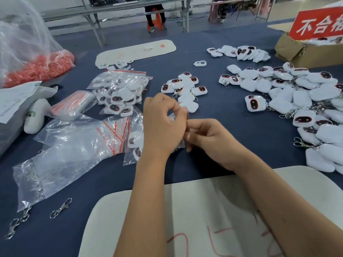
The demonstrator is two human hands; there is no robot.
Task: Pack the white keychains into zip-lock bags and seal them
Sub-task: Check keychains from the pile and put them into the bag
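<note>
My left hand (161,125) and my right hand (207,140) meet over the blue table, both pinching a small zip-lock bag (184,125) with a red strip; its contents are hidden behind my fingers. Loose white keychains (185,89) lie just beyond my hands. A big heap of white keychains (300,101) covers the right side. Packed bags of keychains (120,93) pile up at the left centre, and empty zip-lock bags (111,132) lie beside my left wrist.
A cardboard box (297,51) with a red sign stands far right. A large plastic sack of red rings (37,67) sits far left. Metal clasps (61,208) lie front left. A white foam board (185,210) lies under my forearms, another white board (135,51) at the back.
</note>
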